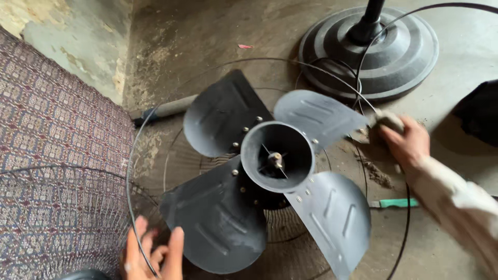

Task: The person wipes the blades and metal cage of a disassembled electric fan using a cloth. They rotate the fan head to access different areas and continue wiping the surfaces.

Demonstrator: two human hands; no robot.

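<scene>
A dark metal fan blade assembly (275, 171) with several blades and a round central hub faces up inside a wire guard (136, 155). My left hand (150, 254) grips the guard's rim at the lower left, next to the lower left blade. My right hand (407, 142) holds a dirty brownish rag (386, 122) against the tip of the upper right blade. A pale sleeve covers my right forearm.
The fan's round ribbed base (394, 57) with its pole stands on the concrete floor at the upper right. A green-handled tool (397, 203) lies on the floor at the right. Patterned cloth (52, 155) fills the left side. A grey handle (166, 110) lies near the wall.
</scene>
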